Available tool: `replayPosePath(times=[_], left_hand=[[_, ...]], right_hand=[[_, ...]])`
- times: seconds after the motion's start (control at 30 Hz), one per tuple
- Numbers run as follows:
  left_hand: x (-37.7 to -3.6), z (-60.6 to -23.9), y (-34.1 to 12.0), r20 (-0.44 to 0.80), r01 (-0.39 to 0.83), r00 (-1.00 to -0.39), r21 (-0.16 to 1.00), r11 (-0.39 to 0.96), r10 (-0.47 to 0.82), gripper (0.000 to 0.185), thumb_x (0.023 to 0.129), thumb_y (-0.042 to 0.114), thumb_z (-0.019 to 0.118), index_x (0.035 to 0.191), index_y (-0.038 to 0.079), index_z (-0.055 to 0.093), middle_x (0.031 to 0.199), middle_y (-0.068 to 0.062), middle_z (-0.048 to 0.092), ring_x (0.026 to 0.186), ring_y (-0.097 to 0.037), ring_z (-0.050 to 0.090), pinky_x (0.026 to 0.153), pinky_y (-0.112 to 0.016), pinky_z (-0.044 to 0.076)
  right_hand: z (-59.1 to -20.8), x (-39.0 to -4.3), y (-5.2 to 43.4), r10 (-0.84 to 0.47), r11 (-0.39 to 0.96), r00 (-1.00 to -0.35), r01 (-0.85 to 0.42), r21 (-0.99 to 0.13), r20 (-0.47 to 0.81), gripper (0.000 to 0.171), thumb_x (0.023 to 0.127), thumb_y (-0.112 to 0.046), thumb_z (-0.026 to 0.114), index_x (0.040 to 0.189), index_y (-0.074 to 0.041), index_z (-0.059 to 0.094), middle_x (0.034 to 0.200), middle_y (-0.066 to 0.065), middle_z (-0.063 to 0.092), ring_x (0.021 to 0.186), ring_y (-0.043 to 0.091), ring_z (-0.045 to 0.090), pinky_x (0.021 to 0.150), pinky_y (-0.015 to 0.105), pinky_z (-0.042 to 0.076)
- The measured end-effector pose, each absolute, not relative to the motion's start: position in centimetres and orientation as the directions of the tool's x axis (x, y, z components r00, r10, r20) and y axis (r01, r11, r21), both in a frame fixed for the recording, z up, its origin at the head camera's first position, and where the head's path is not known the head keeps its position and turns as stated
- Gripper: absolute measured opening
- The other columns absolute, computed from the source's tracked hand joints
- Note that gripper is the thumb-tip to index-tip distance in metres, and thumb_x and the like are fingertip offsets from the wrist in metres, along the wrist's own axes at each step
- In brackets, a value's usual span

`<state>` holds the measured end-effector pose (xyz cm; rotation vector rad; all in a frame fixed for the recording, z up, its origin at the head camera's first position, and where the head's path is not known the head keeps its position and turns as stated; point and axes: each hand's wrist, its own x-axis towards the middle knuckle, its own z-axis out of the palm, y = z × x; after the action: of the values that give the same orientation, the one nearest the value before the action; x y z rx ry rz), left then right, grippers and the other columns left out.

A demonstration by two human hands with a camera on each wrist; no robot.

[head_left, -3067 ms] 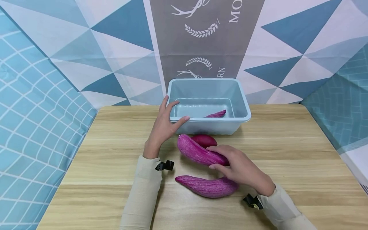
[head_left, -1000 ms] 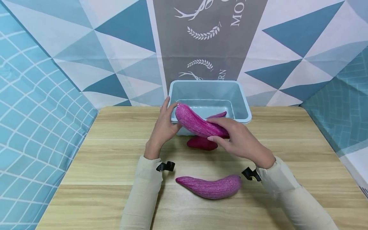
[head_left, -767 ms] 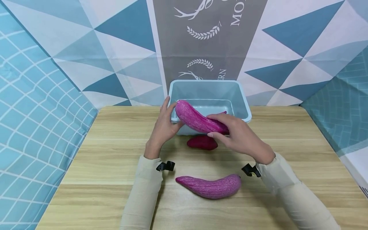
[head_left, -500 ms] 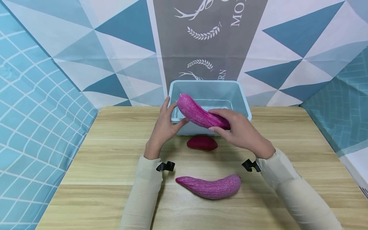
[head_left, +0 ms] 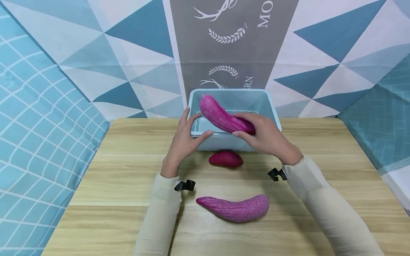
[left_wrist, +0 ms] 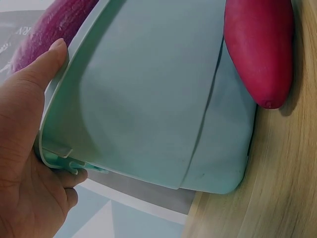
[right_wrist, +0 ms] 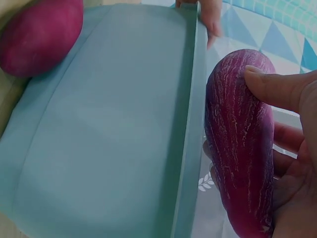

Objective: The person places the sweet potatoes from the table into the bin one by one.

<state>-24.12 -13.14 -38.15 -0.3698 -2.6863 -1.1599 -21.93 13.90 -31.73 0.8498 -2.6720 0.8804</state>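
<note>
My right hand (head_left: 267, 137) grips a purple, wrinkled eggplant (head_left: 221, 115) by its right end, over the pale blue plastic bin (head_left: 221, 142). In the right wrist view, the thumb lies across the eggplant (right_wrist: 240, 139) and the fingers are behind it, beside the bin's rim. My left hand (head_left: 182, 142) holds the bin's left front corner. In the left wrist view, its thumb lies along the rim of the bin (left_wrist: 143, 84), with the fingers bent below the edge. The bin's floor is partly hidden by the held eggplant and right hand.
A dark red sweet potato (head_left: 226, 159) lies on the wooden table (head_left: 128, 199) right in front of the bin. Nearer to me rests a second purple eggplant (head_left: 237, 209). Behind the bin rises a patterned backdrop (head_left: 224, 53).
My right hand has lifted the eggplant from beside the sweet potato, up and away from me over the bin. The left hand stays at the bin's corner.
</note>
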Motion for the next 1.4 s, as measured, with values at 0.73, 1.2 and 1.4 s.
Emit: replayPosePath(times=[0.73, 1.2, 1.4], left_hand=[[-24.1, -38.0, -13.4, 0.255, 0.287, -0.956, 0.686, 0.668, 0.148, 0.074, 0.087, 0.061, 0.069, 0.149, 0.027, 0.046, 0.172, -0.002, 0.005, 0.157, -0.035, 0.02, 0.115, -0.062, 0.038], [-24.2, -38.1, -13.1, 0.255, 0.295, -0.954, 0.694, 0.657, 0.159, 0.073, 0.087, 0.063, 0.068, 0.148, 0.027, 0.047, 0.172, 0.0, 0.004, 0.156, -0.035, 0.022, 0.113, -0.062, 0.04], [-24.1, -38.1, -13.3, 0.252, 0.288, -0.956, 0.695, 0.659, 0.151, 0.073, 0.087, 0.062, 0.068, 0.148, 0.028, 0.047, 0.172, -0.001, 0.004, 0.156, -0.035, 0.021, 0.114, -0.062, 0.039]], right_hand=[[-32.9, -28.4, 12.9, -0.439, 0.749, -0.891, -0.435, -0.5, 0.117, 0.055, 0.091, -0.03, 0.075, 0.139, -0.011, 0.058, 0.128, 0.012, 0.067, 0.104, 0.027, 0.063, 0.092, 0.046, 0.054], [-33.8, -30.6, 12.9, -0.431, 0.763, -0.897, -0.421, -0.491, 0.098, 0.045, 0.096, -0.026, 0.067, 0.135, -0.004, 0.06, 0.134, 0.019, 0.065, 0.122, 0.037, 0.061, 0.104, 0.053, 0.049], [-33.8, -30.5, 13.2, -0.407, 0.768, -0.909, -0.392, -0.507, 0.086, 0.049, 0.097, -0.034, 0.065, 0.138, -0.007, 0.058, 0.137, 0.017, 0.063, 0.123, 0.036, 0.062, 0.105, 0.054, 0.05]])
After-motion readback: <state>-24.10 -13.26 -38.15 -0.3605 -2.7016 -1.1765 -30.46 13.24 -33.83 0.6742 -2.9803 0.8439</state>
